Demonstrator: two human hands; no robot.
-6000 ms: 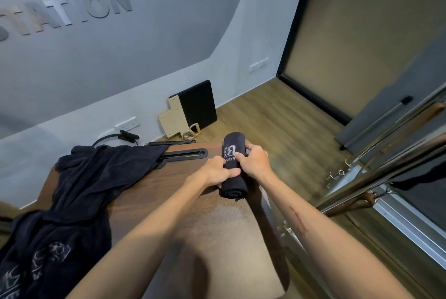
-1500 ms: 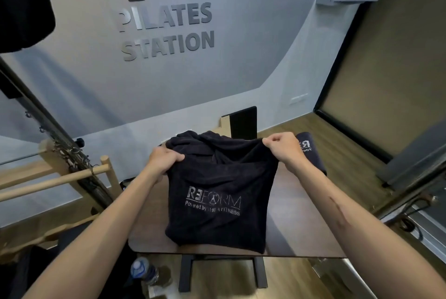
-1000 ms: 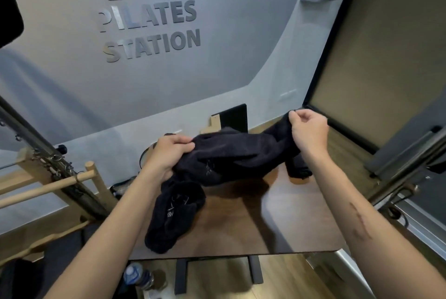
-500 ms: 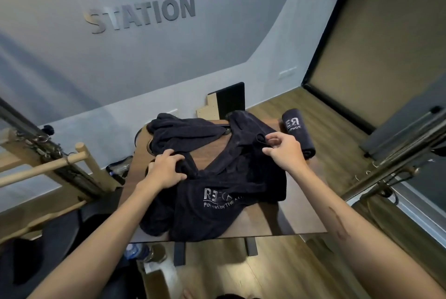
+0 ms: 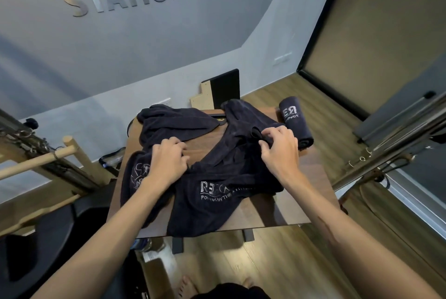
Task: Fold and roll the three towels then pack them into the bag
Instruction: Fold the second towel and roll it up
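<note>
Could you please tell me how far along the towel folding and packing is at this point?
One rolled towel lies finished at the table's far right corner. The left hand and right hand are gripping a crumpled towel bearing a logo, not yet folded. Another unfolded towel lies behind it. No bag is clearly in view, so packing remains.

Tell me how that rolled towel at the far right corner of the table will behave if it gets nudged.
The rolled towel is a cylinder lying on its side near the table edge, so a sideways nudge would probably roll it, perhaps off the edge. It looks like soft cloth, so it should squash under a grip rather than slip. Nothing visibly binds it, so it may loosen if lifted by one layer.
</note>
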